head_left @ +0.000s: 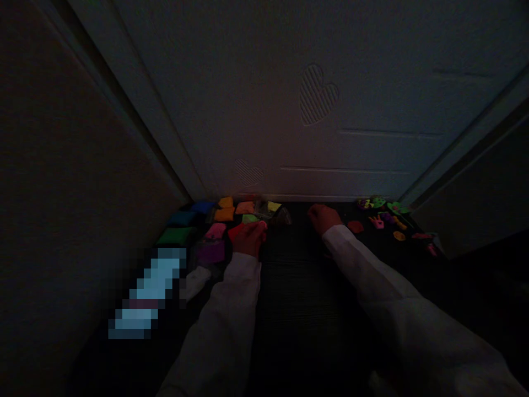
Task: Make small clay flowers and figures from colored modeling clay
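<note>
The scene is very dark. My left hand (247, 239) is closed in a pinch, with a small pink-red bit of modelling clay (263, 225) showing at its fingertips. A red packet (235, 232) lies against that hand's left side. To the right, my right hand (324, 217) is held over the dark table with its fingers curled together; anything inside them is hidden. Nearest to it on the right is a flat orange-red piece of clay (355, 226). Both arms wear pale long sleeves.
Soft packets in several colours, including green (177, 236), orange (224, 214) and purple (211, 251), lie at left. A blurred glowing screen (151, 292) and a crumpled white piece (197, 283) are nearer. Small clay figures (377, 222) sit at right. A pale panel (248, 110) with hearts rises behind.
</note>
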Demonstrator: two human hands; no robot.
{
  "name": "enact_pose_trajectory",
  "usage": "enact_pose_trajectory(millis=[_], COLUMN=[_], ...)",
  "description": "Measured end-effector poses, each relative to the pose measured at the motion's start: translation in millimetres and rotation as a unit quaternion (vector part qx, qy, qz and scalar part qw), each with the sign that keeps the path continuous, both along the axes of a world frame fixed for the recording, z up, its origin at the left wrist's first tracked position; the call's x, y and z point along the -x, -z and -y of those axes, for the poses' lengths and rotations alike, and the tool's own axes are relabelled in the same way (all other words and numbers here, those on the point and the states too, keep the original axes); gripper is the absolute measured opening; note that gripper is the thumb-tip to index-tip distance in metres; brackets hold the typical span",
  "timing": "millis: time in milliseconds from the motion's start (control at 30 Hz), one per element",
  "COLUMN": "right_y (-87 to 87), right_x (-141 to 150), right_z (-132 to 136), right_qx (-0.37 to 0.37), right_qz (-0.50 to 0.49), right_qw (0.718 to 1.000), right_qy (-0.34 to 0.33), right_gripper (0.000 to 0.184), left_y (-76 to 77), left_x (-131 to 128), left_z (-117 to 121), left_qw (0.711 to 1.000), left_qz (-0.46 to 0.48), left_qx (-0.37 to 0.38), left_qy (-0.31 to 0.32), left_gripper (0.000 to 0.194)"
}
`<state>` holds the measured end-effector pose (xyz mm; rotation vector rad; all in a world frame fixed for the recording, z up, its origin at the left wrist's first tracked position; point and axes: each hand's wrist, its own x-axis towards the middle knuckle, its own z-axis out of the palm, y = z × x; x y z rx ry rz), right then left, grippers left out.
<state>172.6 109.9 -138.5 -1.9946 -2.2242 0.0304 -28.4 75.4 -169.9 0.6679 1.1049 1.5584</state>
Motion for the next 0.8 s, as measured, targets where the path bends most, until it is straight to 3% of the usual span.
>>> enact_pose_trajectory(millis=[167, 367, 533, 800], right_y=[13.2, 23.4, 20.6, 4.5], right_x=[24.3, 36.5, 32.9, 16.6], right_z=[-20.1, -19.5, -27.8, -20.1], right_qx=[0.027, 0.044, 0.069, 0.043], right_qz=[0.022, 0.053, 0.051, -0.021], right_qw=[0.998, 0.994, 0.993, 0.997], right_qy=[-0.05, -0.08, -0.076, -0.056], right_gripper=[0.017, 0.022, 0.027, 0.021], left_y=[-10.5, -19.5, -29.1, -35.8], left_x=[12.8, 34.0, 57.7, 71.2], left_z=[0.5, -1.4, 0.2, 6.6], left_qw=[0.991, 0.97, 0.935, 0.917], left_qz=[0.128, 0.241, 0.347, 0.378], left_qx=[-0.004, -0.033, -0.07, -0.111], left_qy=[0.02, 0.01, -0.015, -0.05], left_gripper=[0.016, 0.005, 0.013, 0.019])
